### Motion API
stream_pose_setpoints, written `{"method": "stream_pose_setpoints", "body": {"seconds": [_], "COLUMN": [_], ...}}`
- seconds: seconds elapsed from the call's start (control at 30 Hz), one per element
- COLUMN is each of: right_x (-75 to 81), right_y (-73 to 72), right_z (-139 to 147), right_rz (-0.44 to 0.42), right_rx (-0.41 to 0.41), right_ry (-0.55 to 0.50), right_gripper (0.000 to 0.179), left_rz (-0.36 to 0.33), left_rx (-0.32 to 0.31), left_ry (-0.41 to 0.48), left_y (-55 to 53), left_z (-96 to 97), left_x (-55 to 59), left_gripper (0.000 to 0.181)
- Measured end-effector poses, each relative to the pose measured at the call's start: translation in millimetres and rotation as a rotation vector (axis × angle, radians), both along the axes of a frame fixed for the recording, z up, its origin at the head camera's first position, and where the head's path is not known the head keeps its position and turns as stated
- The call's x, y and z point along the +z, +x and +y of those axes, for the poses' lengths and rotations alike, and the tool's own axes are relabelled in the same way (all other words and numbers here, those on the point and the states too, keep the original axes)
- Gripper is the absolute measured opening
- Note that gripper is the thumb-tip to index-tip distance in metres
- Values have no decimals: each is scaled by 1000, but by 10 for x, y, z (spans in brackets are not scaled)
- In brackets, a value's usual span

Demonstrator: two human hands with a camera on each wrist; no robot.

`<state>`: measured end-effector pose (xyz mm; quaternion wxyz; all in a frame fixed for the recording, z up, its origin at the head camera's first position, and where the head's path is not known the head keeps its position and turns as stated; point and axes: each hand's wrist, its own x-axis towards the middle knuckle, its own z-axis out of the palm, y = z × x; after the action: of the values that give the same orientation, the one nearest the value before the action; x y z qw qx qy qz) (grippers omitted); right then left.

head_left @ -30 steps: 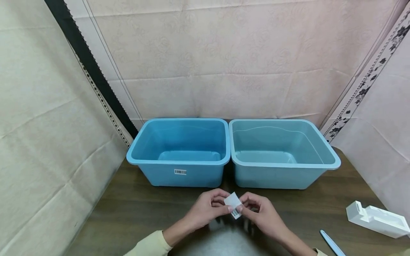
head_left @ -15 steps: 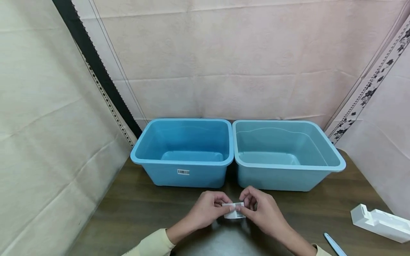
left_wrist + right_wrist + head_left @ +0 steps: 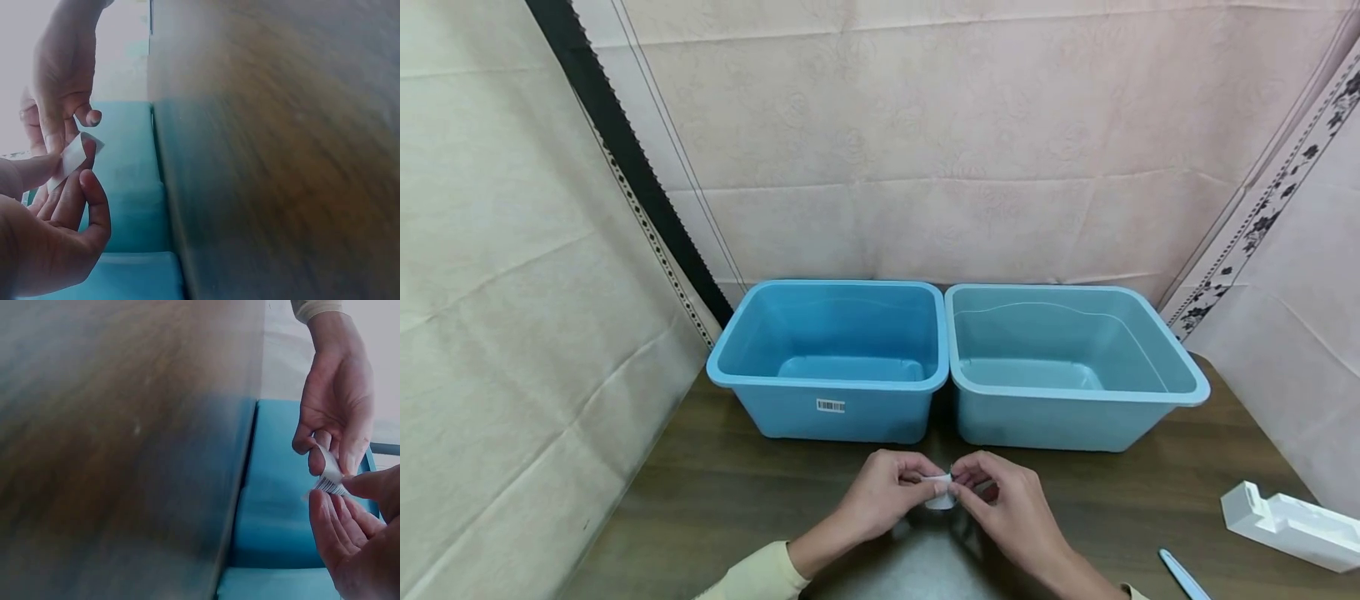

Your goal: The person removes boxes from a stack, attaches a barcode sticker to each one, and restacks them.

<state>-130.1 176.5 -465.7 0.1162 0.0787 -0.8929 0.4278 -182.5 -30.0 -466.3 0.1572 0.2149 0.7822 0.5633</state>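
A small white barcode label (image 3: 938,495) is held between both hands just above the table, in front of the two tubs. My left hand (image 3: 880,497) pinches its left side between thumb and fingers. On the other side, the right hand (image 3: 1009,506) pinches it too, hiding part of it in the head view. The left wrist view shows the label (image 3: 70,161) curled over between the fingertips. Printed bars show on the label (image 3: 330,481) in the right wrist view.
A blue tub (image 3: 857,421) and a paler teal tub (image 3: 1052,425) stand side by side at the back of the wooden table (image 3: 715,500). To the right lie a notched white block-like piece (image 3: 1288,527) and a slim light-blue object (image 3: 1182,573), cut off by the frame edge.
The label has turned from standing on a corner to lying level, and now shows less between the fingers as it is bent. The right hand has drawn closer to the left.
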Motion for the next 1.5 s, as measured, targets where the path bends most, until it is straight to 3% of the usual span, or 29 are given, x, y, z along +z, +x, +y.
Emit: {"method": "stream_pose_setpoints", "body": {"seconds": [0.3,0.5,0.63,0.77,1.0,1.07,1.17,1.33,1.5], "right_x": [-23,9,48,88,143,145,145,139,128], "right_y": [22,-5,-21,-52,-81,-76,-67,-55,-46], "right_z": [65,103,161,269,525,564,581,600,621], "right_rz": [-21,-87,-106,-138,-247,-258,-264,-262,-267], "right_rx": [54,88,35,-57,-94,-97,-94,-61,-40], "right_ry": [-39,-93,-87,-66,-113,-106,-88,-72,-69], "right_gripper": [16,10,16,16,4,4,5,4,4], "left_rz": [25,38,40,-9,-100,-96,-27,195,325], "left_rx": [-74,-66,-57,-91,-223,-256,-269,-216,-185], "left_ry": [-35,-28,-31,-60,-182,-245,-367,-584,-702], "left_y": [37,37,28,11,14,34,55,67,91], "left_z": [-29,-34,-47,-105,-232,-229,-196,-139,-108], "left_x": [42,30,28,39,-40,-84,-125,-137,-156], "left_gripper": [10,9,9,9,4,5,9,8,18]}}
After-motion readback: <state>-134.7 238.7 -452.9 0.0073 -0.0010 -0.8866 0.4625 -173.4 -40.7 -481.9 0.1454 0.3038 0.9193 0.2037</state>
